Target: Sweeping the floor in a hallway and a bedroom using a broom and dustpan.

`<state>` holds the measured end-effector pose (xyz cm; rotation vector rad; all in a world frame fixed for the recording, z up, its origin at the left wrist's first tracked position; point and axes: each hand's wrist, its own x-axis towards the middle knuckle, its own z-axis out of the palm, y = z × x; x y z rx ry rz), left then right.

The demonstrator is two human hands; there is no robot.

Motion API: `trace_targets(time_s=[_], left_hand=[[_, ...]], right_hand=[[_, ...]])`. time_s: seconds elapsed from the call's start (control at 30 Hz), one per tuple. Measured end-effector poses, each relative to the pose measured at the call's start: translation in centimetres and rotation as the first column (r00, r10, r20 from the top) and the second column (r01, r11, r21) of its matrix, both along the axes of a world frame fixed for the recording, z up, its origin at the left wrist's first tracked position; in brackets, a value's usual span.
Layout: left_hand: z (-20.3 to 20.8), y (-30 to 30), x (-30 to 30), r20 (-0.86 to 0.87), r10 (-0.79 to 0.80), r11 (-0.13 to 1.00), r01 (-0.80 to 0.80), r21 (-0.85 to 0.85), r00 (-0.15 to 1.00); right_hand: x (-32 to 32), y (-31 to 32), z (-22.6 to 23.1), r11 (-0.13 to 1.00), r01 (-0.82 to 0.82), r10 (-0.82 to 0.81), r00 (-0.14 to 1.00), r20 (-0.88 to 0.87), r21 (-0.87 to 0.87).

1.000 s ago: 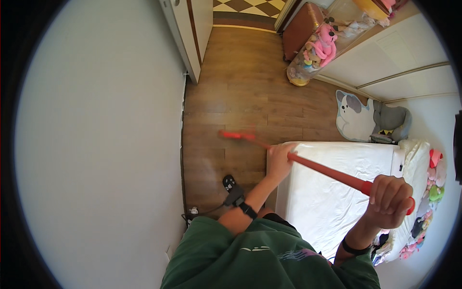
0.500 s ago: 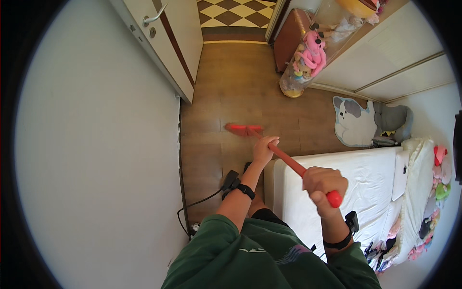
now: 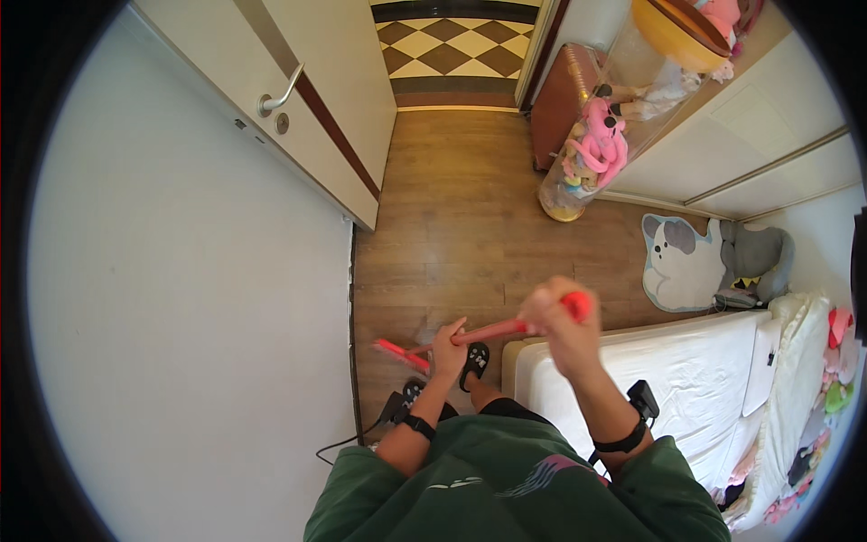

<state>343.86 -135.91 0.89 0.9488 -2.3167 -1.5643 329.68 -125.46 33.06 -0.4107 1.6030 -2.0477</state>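
A red broom (image 3: 492, 333) runs slantwise in front of me, held in both hands. My left hand (image 3: 448, 350) is closed round the lower part of the handle. Up at the top end, my right hand (image 3: 562, 327) wraps the handle just below its round red knob; this hand is slightly blurred. The broom head (image 3: 404, 355) is at the wooden floor near the left wall, close to my feet. My feet wear dark clogs (image 3: 476, 366) beside it.
At left the white door (image 3: 307, 117) stands ajar. A white mattress (image 3: 623, 370) lies close on my right. Farther off are a clear tube of plush toys (image 3: 601, 149), a brown suitcase (image 3: 564, 104) and a dog-shaped mat (image 3: 682, 262). A black cable (image 3: 336, 444) hangs by my left arm.
The broom head has swept nearer and to the left, toward the wall and my feet. My left hand has moved down and left, my right hand up and slightly left.
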Motion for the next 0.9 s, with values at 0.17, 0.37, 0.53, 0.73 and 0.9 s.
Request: trace_targets(time_s=[0.17, 0.37, 0.53, 0.73, 0.9], left_hand=[[-5.4, -3.5, -6.3, 0.087, -0.096, 0.989, 0.104, -0.104, 0.992], [0.6, -9.2, -16.5, -0.069, -0.084, 0.996, 0.084, 0.005, 0.994], [8.4, -12.3, -14.5, -0.166, -0.306, 0.945, 0.277, -0.176, 0.937], [4.2, -19.2, -6.5, 0.105, -0.364, 0.93, 0.356, 0.092, 0.925], [-2.6, -20.4, -7.1, 0.257, -0.455, 0.887, 0.459, 0.047, 0.853]], right_hand=[[-0.8, -2.2, -1.4, 0.995, -0.085, 0.09, 0.991, -0.099, 0.053], [-2.7, -6.4, 1.5, 0.994, -0.108, 0.081, 0.882, -0.464, -0.033], [-3.5, -8.5, 8.3, 0.961, 0.114, -0.217, 0.876, -0.431, -0.252], [-2.6, -14.4, 3.9, 0.98, 0.135, -0.143, 0.989, -0.046, -0.144], [-1.0, -17.2, -1.0, 0.974, 0.156, -0.145, 0.986, -0.077, 0.163]])
